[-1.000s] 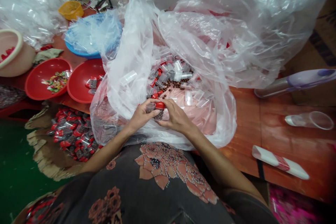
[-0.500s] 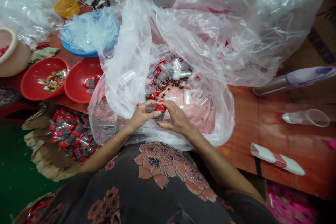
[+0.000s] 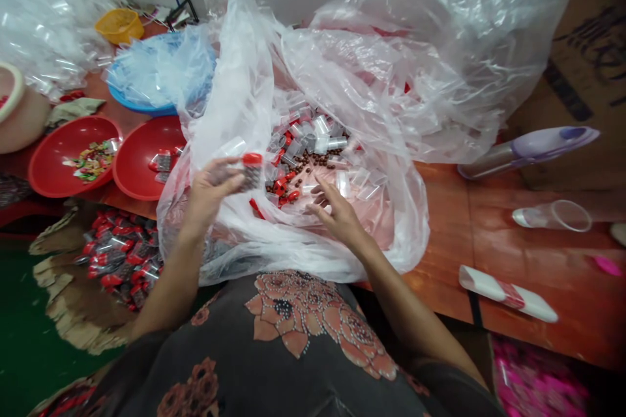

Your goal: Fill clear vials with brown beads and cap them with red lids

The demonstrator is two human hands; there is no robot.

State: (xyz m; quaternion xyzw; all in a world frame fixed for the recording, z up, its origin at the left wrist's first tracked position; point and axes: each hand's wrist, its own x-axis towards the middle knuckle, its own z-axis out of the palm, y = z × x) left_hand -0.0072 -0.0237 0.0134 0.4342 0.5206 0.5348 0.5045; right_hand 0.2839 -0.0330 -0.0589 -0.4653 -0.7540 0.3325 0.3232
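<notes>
My left hand [image 3: 210, 189] is raised over the bag's near left side, shut on a clear plastic vial [image 3: 252, 172] with a red cap and dark beads inside. My right hand [image 3: 337, 212] hangs open above the bag's contents, fingers spread, holding nothing. The large clear plastic bag [image 3: 235, 91] lies bunched around a heap of loose clear vials [image 3: 323, 140], brown beads [image 3: 313, 159] and red caps [image 3: 280, 186]. The nearest of these lie just beyond my right fingertips.
Two red bowls [image 3: 73, 156] stand at left, one with colourful sweets. Behind them are a blue basin [image 3: 141, 101] under plastic and a yellow basket [image 3: 120, 25]. Capped vials [image 3: 117, 257] lie heaped on cardboard on the floor. A wooden table [image 3: 440, 260] extends right.
My hands have parted. The left hand has moved left and up with the capped vial, and the right hand has let go and opened. The camera has shifted slightly.
</notes>
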